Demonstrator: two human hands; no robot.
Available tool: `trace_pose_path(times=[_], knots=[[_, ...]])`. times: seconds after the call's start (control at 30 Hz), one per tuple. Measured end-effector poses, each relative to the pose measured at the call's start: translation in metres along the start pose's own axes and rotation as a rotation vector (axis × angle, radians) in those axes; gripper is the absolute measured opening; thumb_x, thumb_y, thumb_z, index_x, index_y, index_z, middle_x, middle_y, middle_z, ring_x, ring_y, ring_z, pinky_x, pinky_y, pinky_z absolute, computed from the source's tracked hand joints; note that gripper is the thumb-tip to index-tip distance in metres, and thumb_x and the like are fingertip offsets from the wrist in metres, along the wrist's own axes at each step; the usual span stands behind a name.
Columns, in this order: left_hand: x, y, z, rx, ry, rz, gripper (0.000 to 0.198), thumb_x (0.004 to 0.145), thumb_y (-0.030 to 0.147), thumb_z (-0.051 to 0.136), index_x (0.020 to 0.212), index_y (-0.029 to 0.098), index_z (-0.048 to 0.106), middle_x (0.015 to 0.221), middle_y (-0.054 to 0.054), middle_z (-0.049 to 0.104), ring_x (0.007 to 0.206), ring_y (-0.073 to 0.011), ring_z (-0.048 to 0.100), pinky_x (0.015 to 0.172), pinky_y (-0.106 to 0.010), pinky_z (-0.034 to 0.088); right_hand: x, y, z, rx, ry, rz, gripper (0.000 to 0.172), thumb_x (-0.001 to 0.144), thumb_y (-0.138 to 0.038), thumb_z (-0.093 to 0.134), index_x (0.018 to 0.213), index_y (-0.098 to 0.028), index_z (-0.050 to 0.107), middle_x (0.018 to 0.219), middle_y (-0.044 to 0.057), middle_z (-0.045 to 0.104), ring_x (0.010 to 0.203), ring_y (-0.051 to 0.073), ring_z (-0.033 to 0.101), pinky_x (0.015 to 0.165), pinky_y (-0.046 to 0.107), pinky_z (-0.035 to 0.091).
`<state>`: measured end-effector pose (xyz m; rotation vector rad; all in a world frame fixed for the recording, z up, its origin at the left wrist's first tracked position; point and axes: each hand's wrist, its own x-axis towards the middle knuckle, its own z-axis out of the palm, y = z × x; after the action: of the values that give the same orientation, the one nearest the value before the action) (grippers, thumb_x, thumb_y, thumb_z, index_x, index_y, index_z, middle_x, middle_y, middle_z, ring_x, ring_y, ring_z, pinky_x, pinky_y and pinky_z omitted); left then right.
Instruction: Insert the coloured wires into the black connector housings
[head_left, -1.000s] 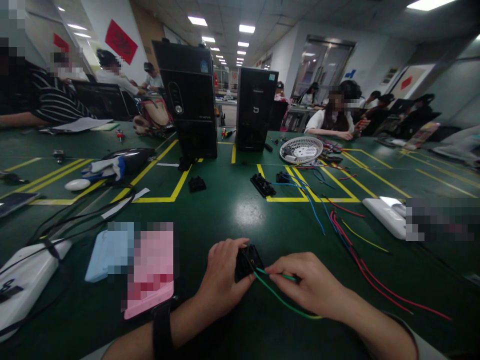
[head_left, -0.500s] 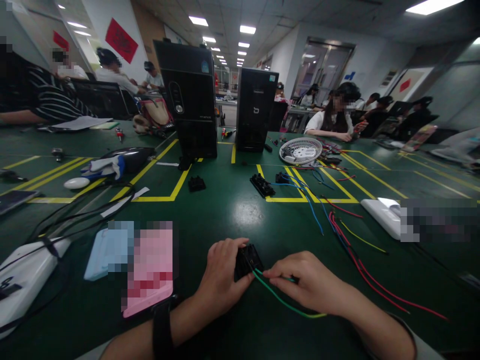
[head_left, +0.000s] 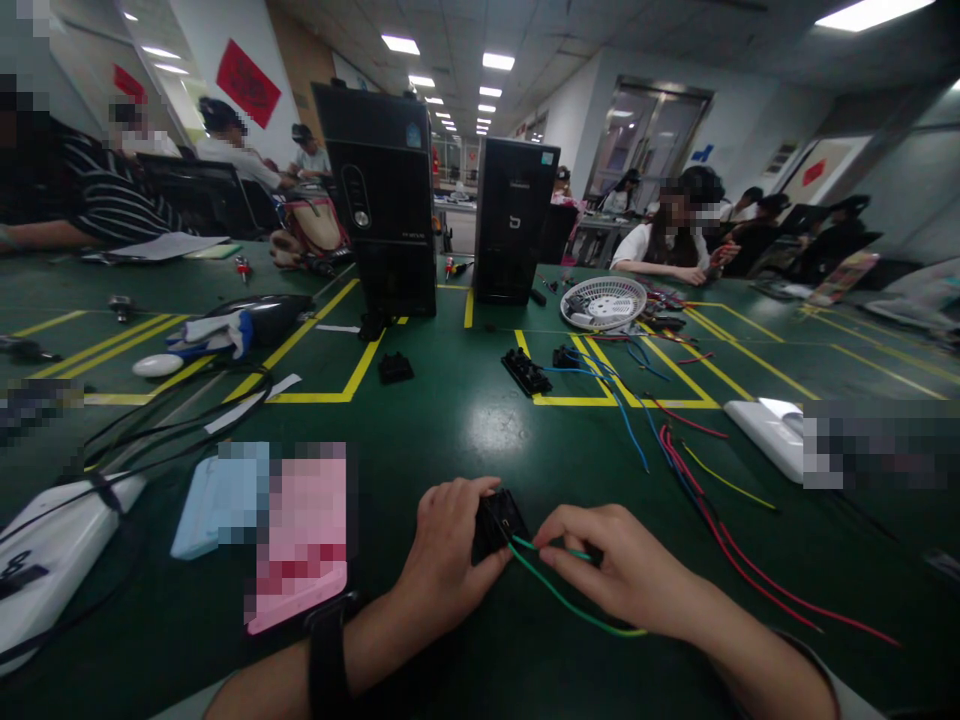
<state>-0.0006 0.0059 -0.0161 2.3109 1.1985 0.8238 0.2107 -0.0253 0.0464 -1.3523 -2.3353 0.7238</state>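
While left hand (head_left: 446, 560) grips socket (head_left: 499, 520), right hand (head_left: 622, 575) pinches wire (head_left: 570, 605) (table (head_left: 480, 420) edge)

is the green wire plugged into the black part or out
Cannot tell: the green wire reaches the black part, but whether its tip sits inside is hidden.

Your left hand (head_left: 442, 560) and right hand (head_left: 622, 575) sit close together at the near edge of the worktop (head_left: 480, 440). The left hand holds a block (head_left: 499, 520) between them. A wire (head_left: 559, 595) runs from the block under your right hand toward the near right.

Right of your hands, loose wires (head_left: 690, 480) stretch from mid-worktop to the near right. Far behind your hands, a computer tower (head_left: 382, 200) stands left of a second tower (head_left: 514, 220), and a basket (head_left: 604, 300) lies to their right. At far left, a glove (head_left: 214, 335) lies beside a mouse (head_left: 156, 365), with cables (head_left: 172, 420) nearer you.
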Motion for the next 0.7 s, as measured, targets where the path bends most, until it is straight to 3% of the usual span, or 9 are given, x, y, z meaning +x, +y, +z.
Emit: trace_pose_path(times=[0.23, 0.47, 0.7], knots=[[0.000, -0.001, 0.001, 0.002, -0.002, -0.011, 0.056, 0.073, 0.023, 0.068, 0.122, 0.025, 0.040, 0.107, -0.006, 0.055, 0.101, -0.0267, 0.050, 0.092, -0.047, 0.032, 0.000, 0.005, 0.002, 0.076, -0.088, -0.033, 0.012, 0.086, -0.024, 0.056, 0.086, -0.019, 0.067, 0.055, -0.007, 0.048, 0.050, 0.006, 0.045, 0.052, 0.019, 0.029], [0.000, 0.002, -0.001, -0.024, 0.002, -0.004, 0.055, 0.072, 0.021, 0.066, 0.121, 0.025, 0.041, 0.107, -0.007, 0.055, 0.101, -0.0281, 0.050, 0.092, -0.048, 0.034, 0.001, 0.004, -0.008, -0.003, -0.078, 0.058, 0.013, 0.087, -0.029, 0.057, 0.094, -0.021, 0.065, 0.055, -0.007, 0.047, 0.050, 0.007, 0.042, 0.051, 0.020, 0.026], [0.000, 0.003, -0.002, -0.027, 0.010, -0.004, 0.053, 0.073, 0.022, 0.065, 0.121, 0.024, 0.043, 0.106, -0.007, 0.055, 0.101, -0.0275, 0.050, 0.092, -0.047, 0.034, 0.002, 0.000, 0.000, 0.202, 0.003, 0.112, 0.026, 0.089, -0.035, 0.053, 0.077, -0.015, 0.063, 0.053, -0.007, 0.037, 0.049, 0.007, 0.035, 0.049, 0.020, 0.027]])
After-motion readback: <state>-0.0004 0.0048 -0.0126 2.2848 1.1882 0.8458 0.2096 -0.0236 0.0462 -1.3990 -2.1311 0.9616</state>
